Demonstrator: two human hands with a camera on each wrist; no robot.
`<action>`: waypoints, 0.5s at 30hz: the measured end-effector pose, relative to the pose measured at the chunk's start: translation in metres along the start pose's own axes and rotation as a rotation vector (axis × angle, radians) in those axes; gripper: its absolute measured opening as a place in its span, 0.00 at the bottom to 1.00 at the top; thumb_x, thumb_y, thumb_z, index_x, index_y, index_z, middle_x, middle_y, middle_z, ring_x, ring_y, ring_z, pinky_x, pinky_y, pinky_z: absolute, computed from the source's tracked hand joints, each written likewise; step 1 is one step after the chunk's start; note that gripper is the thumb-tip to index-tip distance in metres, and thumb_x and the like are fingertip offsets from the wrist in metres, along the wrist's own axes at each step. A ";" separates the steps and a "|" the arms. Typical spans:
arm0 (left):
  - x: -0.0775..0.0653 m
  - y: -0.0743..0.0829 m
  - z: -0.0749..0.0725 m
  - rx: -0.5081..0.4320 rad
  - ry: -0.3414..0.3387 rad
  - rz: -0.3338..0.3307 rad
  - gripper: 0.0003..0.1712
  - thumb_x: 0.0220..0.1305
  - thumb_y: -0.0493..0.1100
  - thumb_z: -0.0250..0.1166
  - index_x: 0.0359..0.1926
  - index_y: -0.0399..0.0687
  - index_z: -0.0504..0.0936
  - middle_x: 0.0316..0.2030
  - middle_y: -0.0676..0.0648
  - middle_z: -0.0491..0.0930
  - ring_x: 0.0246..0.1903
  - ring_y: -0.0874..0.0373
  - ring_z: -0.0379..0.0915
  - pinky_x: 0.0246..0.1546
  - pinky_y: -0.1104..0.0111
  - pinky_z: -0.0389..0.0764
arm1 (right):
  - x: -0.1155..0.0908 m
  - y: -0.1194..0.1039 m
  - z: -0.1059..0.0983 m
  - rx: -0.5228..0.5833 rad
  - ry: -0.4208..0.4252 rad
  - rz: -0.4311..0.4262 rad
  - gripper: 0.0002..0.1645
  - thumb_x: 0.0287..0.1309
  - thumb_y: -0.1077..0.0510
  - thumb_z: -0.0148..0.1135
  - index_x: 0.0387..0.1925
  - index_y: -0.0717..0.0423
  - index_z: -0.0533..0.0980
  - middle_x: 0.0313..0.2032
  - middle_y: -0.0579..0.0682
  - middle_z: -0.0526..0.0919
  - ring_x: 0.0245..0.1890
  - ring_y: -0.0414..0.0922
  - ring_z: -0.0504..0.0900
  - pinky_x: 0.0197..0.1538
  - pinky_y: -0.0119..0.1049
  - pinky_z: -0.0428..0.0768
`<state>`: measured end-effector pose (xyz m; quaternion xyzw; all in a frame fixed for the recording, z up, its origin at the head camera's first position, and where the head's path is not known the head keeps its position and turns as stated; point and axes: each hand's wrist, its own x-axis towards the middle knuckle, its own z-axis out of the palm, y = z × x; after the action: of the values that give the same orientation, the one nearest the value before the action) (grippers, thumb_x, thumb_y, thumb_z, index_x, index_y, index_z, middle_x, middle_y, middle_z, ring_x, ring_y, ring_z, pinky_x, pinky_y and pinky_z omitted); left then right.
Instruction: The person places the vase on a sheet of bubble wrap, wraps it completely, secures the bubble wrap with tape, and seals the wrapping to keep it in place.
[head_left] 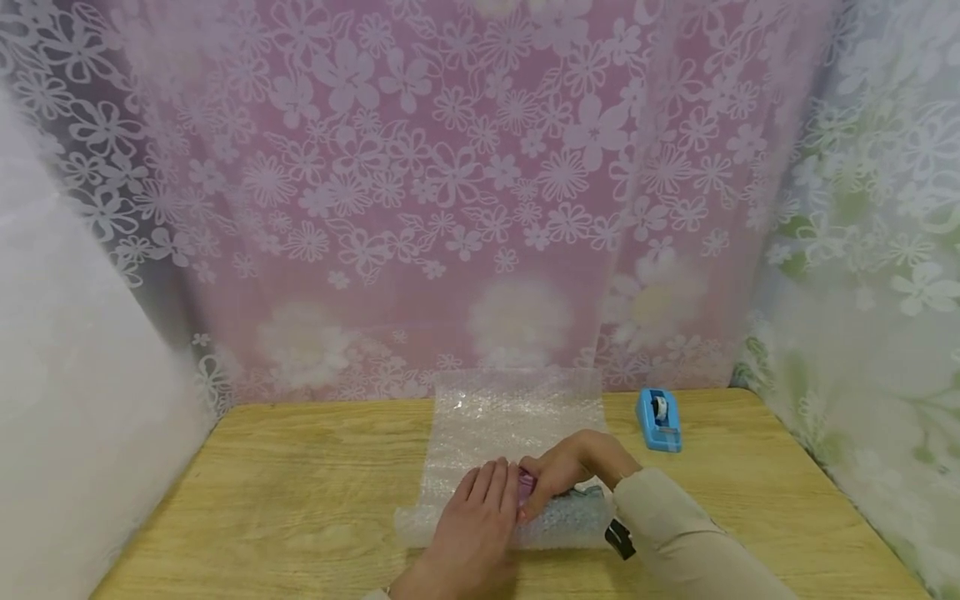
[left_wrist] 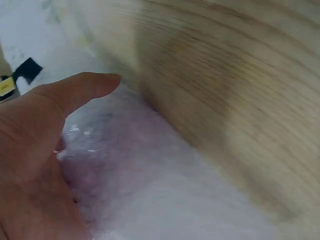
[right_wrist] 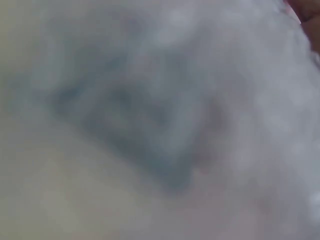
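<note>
A sheet of bubble wrap (head_left: 517, 421) lies on the wooden table, its near end folded over into a roll. Inside the roll, a grey-green and purple thing (head_left: 527, 485) shows through the plastic; its kind is hidden. My left hand (head_left: 476, 525) rests on the roll's left part with straight fingers, and its thumb (left_wrist: 85, 90) stretches along the wrap in the left wrist view. From the right, my right hand (head_left: 558, 475) pinches the purple part between thumb and fingers. Blurred wrap (right_wrist: 250, 115) over a dark grey-blue shape fills the right wrist view.
A blue tape dispenser (head_left: 660, 421) stands at the back right of the table (head_left: 300, 483). Flowered curtains (head_left: 450, 208) hang behind and along the sides. A black strap end (head_left: 619, 539) sticks out by the right sleeve (head_left: 675, 525).
</note>
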<state>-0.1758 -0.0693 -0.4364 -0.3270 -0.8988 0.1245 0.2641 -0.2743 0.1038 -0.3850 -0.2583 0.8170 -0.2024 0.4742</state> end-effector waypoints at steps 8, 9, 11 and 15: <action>0.004 -0.007 0.025 -0.073 0.059 0.003 0.55 0.26 0.60 0.76 0.57 0.38 0.68 0.46 0.46 0.68 0.46 0.53 0.65 0.50 0.64 0.70 | 0.000 0.002 -0.003 0.015 -0.011 0.004 0.50 0.57 0.43 0.63 0.69 0.65 0.51 0.67 0.53 0.56 0.68 0.50 0.54 0.68 0.46 0.54; 0.005 -0.008 0.027 -0.095 0.069 0.003 0.53 0.24 0.58 0.76 0.55 0.40 0.68 0.45 0.46 0.68 0.46 0.53 0.65 0.50 0.64 0.71 | -0.001 0.003 -0.003 0.018 -0.009 0.009 0.49 0.57 0.43 0.62 0.68 0.65 0.51 0.66 0.53 0.57 0.68 0.50 0.54 0.68 0.46 0.55; 0.008 -0.009 0.028 -0.149 0.052 -0.002 0.51 0.24 0.56 0.77 0.53 0.41 0.67 0.44 0.47 0.66 0.46 0.53 0.64 0.51 0.63 0.70 | -0.001 0.005 -0.004 0.027 -0.007 0.018 0.50 0.58 0.43 0.62 0.69 0.65 0.51 0.67 0.54 0.56 0.68 0.50 0.54 0.68 0.47 0.55; 0.012 -0.010 0.029 -0.241 -0.016 -0.016 0.50 0.25 0.55 0.78 0.52 0.43 0.65 0.45 0.48 0.68 0.49 0.53 0.66 0.55 0.62 0.69 | -0.001 0.010 -0.004 0.035 -0.012 0.009 0.52 0.59 0.42 0.62 0.70 0.67 0.48 0.69 0.56 0.53 0.69 0.51 0.52 0.68 0.47 0.55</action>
<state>-0.2049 -0.0706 -0.4520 -0.3480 -0.9120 0.0161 0.2165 -0.2794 0.1125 -0.3877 -0.2475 0.8115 -0.2128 0.4846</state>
